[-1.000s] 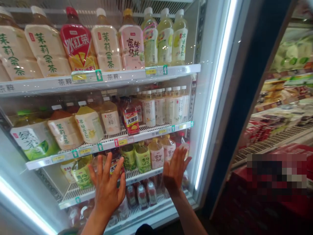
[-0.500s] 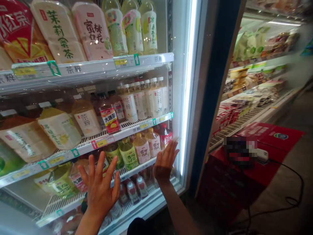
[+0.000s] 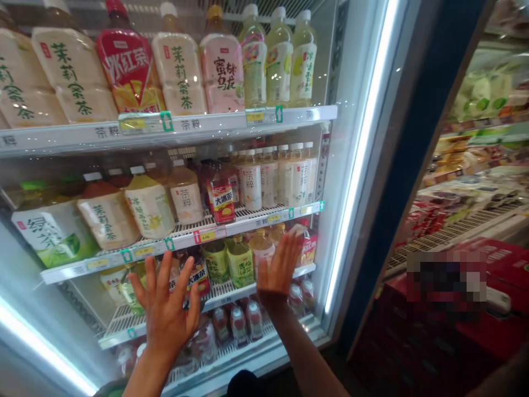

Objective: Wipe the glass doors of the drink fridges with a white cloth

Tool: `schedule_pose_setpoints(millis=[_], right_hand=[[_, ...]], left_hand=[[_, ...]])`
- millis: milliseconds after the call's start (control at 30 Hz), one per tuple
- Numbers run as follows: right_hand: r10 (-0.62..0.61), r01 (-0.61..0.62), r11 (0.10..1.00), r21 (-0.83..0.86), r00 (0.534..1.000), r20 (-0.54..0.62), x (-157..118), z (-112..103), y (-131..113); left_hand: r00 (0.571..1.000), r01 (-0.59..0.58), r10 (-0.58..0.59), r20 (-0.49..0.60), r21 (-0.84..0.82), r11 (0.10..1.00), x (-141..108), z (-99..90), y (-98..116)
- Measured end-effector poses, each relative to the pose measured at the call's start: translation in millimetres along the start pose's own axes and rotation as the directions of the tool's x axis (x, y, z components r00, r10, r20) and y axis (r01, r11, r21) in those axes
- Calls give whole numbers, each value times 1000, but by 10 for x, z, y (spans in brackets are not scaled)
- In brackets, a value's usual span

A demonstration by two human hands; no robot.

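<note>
Before the shelf edge point(image 3: 232, 297), left fingers point(image 3: 164, 278) fan wide, right fingers point(image 3: 285, 256) lie closer, open room between.

We count one left hand point(image 3: 169, 309) and one right hand point(image 3: 279, 270), two in all. We see four shelves point(image 3: 223, 122) of drinks and two light strips point(image 3: 362, 149). On the top one we tally one red bottle point(image 3: 128, 63), one pink bottle point(image 3: 222, 69), three pale green bottles point(image 3: 279, 63) and at least three cream-labelled bottles point(image 3: 179, 69). Along the second, we cannot number the crowded slim bottles point(image 3: 251, 182). Between our palms we find two green bottles point(image 3: 240, 262) on the third, and below, three small bottles point(image 3: 238, 326) in front.
</note>
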State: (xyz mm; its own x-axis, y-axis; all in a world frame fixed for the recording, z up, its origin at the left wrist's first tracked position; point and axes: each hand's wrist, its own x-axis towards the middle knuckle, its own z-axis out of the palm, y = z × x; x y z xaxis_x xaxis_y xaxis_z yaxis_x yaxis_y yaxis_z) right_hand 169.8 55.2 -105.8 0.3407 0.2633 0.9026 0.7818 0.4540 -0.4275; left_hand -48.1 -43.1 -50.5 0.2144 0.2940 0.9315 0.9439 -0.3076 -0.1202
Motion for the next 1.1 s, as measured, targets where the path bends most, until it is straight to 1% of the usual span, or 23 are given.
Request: schedule_pose_setpoints(millis=[67,133,167,200,233,267,333,400,433,467,500,567,600,633,667,800,833,867,900,933,1033,1067,1100], right_hand=[[-147,145,989,35,984,102,-177,21,-227],[-338,328,941,82,913,226,-338,19,-386],[-408,397,913,97,874,264,-364,15,-417],[-442,433,896,95,853,276,-341,12,-416],[-437,432,899,79,862,256,-272,12,-393],[-395,392,918,57,894,213,-170,16,-362],[-257,256,966,28,961,104,50,36,-334],[-177,175,984,36,983,58,142,66,-420],[-197,195,980,47,978,68,108,84,-506],[-266,261,963,65,958,103,26,102,-611],[-376,365,926,96,914,152,-88,121,-722],[-603,576,798,178,761,241,-304,159,-917],[-679,647,734,207,689,254,-355,177,-986],[-722,689,691,216,648,243,-345,193,-1035],[-727,698,687,204,651,221,-272,208,-1070],[-544,534,839,104,828,134,297,248,-1236],[-518,509,855,98,845,134,379,259,-1312],[-533,522,846,105,836,133,402,272,-1399],[-587,574,809,123,799,131,367,288,-1491],[-661,644,750,152,739,131,291,305,-1577],[-851,814,525,250,507,138,70,336,-1740],[-880,838,476,268,452,149,75,333,-1756],[-888,845,460,273,430,165,136,324,-1757]], left_hand=[[1000,19,-19,-6,12,1000,-15,-56,-56],[999,34,-34,-14,19,999,-30,-107,-100],[999,41,-40,-20,23,999,-40,-133,-125],[999,49,-48,-26,28,998,-53,-160,-155],[998,56,-55,-32,33,998,-71,-187,-190],[997,65,-64,-36,39,997,-93,-215,-229],[996,88,-87,-33,47,995,-146,-269,-314],[993,117,-115,-30,57,992,-201,-315,-396],[991,132,-130,-34,62,989,-227,-335,-433],[989,146,-144,-41,68,987,-250,-353,-469],[986,159,-155,-52,74,985,-270,-372,-504],[982,177,-171,-77,87,980,-303,-413,-576],[981,184,-176,-86,95,978,-319,-437,-616],[980,187,-177,-94,103,977,-335,-465,-659],[978,191,-180,-101,110,975,-351,-494,-705],[971,219,-203,-128,132,967,-412,-599,-881],[968,230,-212,-137,137,963,-423,-616,-916],[964,241,-221,-146,139,960,-431,-630,-944],[962,248,-227,-154,139,959,-436,-640,-967],[960,254,-232,-160,137,957,-439,-648,-984],[956,262,-239,-168,130,956,-451,-669,-1019],[956,263,-240,-171,128,956,-459,-676,-1029],[955,267,-244,-171,127,955,-470,-683,-1040]])
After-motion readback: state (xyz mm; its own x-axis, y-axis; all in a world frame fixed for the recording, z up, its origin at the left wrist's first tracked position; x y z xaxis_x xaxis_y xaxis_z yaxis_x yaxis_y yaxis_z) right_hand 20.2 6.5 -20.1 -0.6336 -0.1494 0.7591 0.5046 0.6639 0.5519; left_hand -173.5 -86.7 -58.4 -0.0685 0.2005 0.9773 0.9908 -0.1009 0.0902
